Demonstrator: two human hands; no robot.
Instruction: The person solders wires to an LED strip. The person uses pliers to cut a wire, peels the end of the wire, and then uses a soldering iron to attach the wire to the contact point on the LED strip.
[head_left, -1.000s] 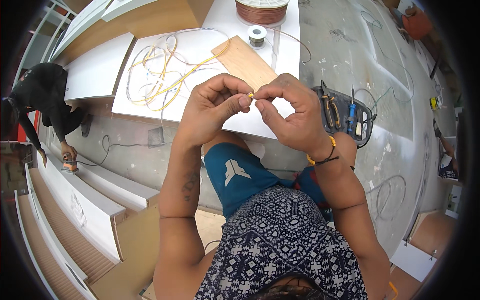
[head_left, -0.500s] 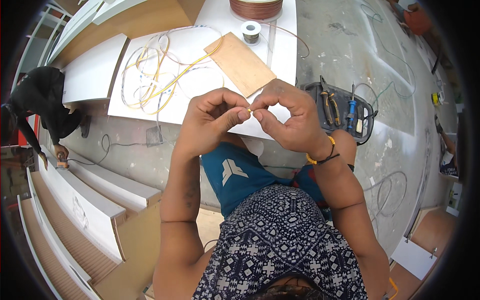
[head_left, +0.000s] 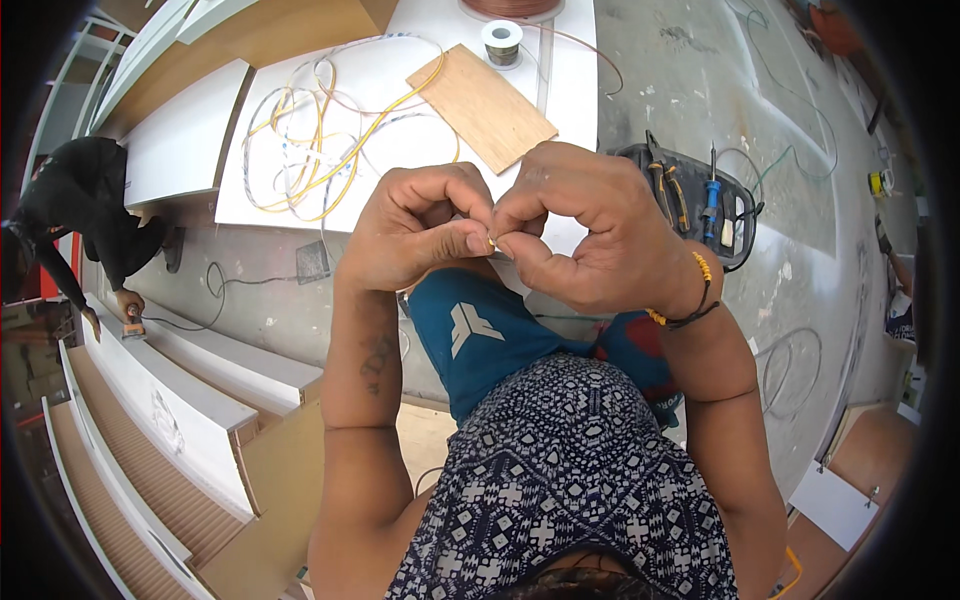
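Pinching tiny yellow piece (head_left: 491, 241) with left hand (head_left: 395, 245) and right hand (head_left: 625, 225); could drop it through slackened pressure.

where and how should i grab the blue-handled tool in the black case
Probably best by the thick blue handle, coming from above and from the person's side: the handle lies nearer the person, while the thin metal tip points away. The pliers lie to its left, so keep fingers clear of them.
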